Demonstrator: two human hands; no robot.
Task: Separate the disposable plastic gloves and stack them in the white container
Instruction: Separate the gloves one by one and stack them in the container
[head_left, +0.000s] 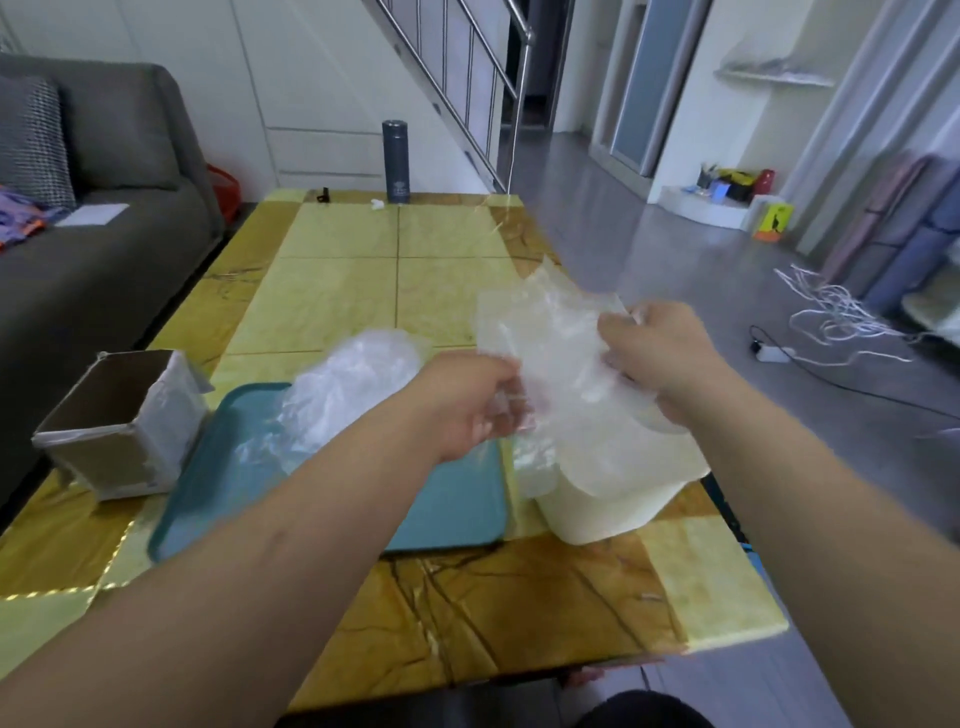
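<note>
yellow table bears teal tray, white container, cardboard box, dark flask.

Tray near the front of the surface, bearing a pile of gloves; box just left of it, container just right. Flask at the far edge; sofa left of the surface.

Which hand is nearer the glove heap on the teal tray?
Left. The left hand pinches a glove just right of the heap; the right hand grips it farther right, over the white container.
</note>
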